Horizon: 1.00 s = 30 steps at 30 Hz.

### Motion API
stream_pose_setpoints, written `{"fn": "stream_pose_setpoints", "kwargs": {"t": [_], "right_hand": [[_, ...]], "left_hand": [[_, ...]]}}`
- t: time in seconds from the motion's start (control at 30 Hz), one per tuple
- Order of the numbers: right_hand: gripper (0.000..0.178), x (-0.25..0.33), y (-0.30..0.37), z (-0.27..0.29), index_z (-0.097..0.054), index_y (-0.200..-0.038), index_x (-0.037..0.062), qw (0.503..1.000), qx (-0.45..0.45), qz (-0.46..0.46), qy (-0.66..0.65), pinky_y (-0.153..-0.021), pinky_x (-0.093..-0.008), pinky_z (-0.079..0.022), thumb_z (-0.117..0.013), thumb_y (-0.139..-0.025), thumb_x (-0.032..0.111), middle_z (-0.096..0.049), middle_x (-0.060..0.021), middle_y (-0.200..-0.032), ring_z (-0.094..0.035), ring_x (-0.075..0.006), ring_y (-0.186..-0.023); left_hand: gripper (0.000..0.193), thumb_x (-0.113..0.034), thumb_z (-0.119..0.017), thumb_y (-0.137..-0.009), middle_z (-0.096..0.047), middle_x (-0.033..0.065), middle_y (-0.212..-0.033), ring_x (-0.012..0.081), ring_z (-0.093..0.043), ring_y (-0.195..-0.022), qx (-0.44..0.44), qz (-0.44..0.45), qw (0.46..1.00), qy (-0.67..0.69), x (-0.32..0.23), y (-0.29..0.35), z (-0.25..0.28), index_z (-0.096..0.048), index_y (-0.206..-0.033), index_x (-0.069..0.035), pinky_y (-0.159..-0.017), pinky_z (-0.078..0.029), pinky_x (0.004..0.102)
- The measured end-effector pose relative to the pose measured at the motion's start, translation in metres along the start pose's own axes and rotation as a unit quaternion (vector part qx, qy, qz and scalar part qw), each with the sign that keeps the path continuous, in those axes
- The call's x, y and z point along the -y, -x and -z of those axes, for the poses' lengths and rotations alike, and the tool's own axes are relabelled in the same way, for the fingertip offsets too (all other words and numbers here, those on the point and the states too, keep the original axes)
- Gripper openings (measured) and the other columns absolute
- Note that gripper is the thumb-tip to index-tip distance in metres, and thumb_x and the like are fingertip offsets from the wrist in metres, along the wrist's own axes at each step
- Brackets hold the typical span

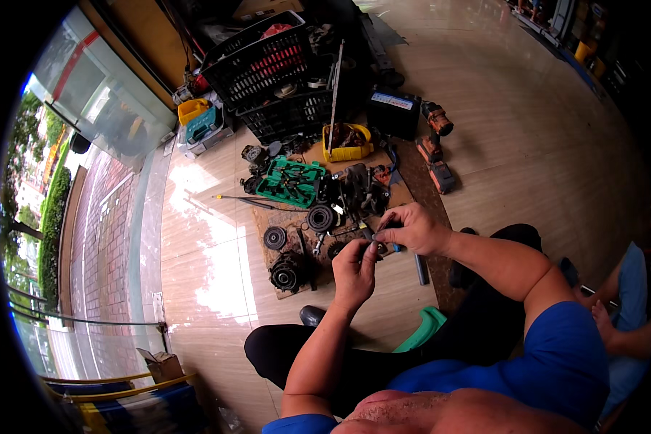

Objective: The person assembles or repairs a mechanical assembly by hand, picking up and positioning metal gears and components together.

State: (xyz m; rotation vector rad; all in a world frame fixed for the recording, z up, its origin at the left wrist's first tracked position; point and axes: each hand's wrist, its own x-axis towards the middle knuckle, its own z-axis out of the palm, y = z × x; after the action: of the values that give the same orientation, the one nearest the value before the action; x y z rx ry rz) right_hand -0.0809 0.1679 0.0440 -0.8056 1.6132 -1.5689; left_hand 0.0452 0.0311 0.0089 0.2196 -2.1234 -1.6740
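My left hand [355, 273] and my right hand [414, 229] meet in front of me, fingertips pinched close together. Between them is something small and dark, too small to name. Below, on a soiled cardboard sheet [267, 278], lie a round black pulley [321, 218], a smaller ribbed disc [274, 238] and a dark round machine part [288, 271]. A metal wrench [319, 243] rests beside the pulley. Greasy metal parts [362, 189] are heaped just beyond my hands. A dark tube-shaped handle [421, 270] lies under my right wrist.
An open green tool case [291, 181] and a yellow tub [349, 152] stand beyond the parts. Black crates [257, 65] are stacked behind. A cordless power tool [435, 163] lies right of a black battery [393, 113]. Another person's leg [626, 304] is at the right.
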Motion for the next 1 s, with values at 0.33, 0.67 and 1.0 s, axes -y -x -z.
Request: {"fn": "stream_pose_setpoints", "kwargs": {"t": [0.33, 0.67, 1.0], "right_hand": [[0.011, 0.0, 0.001, -0.001, -0.066, -0.094, -0.0009, 0.999, 0.0, 0.013, -0.03, -0.076, -0.0222, -0.05, -0.068, -0.087, 0.007, -0.068, -0.003, -0.088, -0.06, -0.0069, -0.084], [0.009, 0.001, 0.001, -0.001, -0.065, -0.093, -0.0004, 0.999, 0.008, 0.015, -0.043, -0.076, -0.022, -0.049, -0.068, -0.087, 0.006, -0.067, -0.0022, -0.087, -0.059, -0.0061, -0.083], [0.008, -0.005, 0.0, 0.0, -0.065, -0.094, 0.0015, 0.999, -0.004, 0.016, -0.036, -0.069, -0.0205, -0.048, -0.067, -0.087, 0.006, -0.066, 0.0, -0.087, -0.057, -0.0041, -0.078]], "left_hand": [[0.016, -0.011, -0.055, -0.096, -0.061, 0.0039, -0.068, 0.0074, -0.054, -0.064, 0.022, 0.044, 0.997, 0.057, -0.008, 0.001, 0.0, -0.06, -0.088, 0.003, -0.06, -0.045, 0.0236], [0.022, -0.014, -0.05, -0.099, -0.058, 0.0021, -0.067, 0.0064, -0.049, -0.063, 0.04, 0.053, 0.993, 0.096, -0.003, 0.001, -0.001, -0.059, -0.087, 0.003, -0.058, -0.042, 0.023], [0.017, -0.013, -0.056, -0.096, -0.062, 0.0017, -0.071, 0.0057, -0.053, -0.068, 0.029, 0.071, 0.991, 0.11, 0.005, 0.002, -0.004, -0.061, -0.092, 0.003, -0.061, -0.044, 0.0223]]}}
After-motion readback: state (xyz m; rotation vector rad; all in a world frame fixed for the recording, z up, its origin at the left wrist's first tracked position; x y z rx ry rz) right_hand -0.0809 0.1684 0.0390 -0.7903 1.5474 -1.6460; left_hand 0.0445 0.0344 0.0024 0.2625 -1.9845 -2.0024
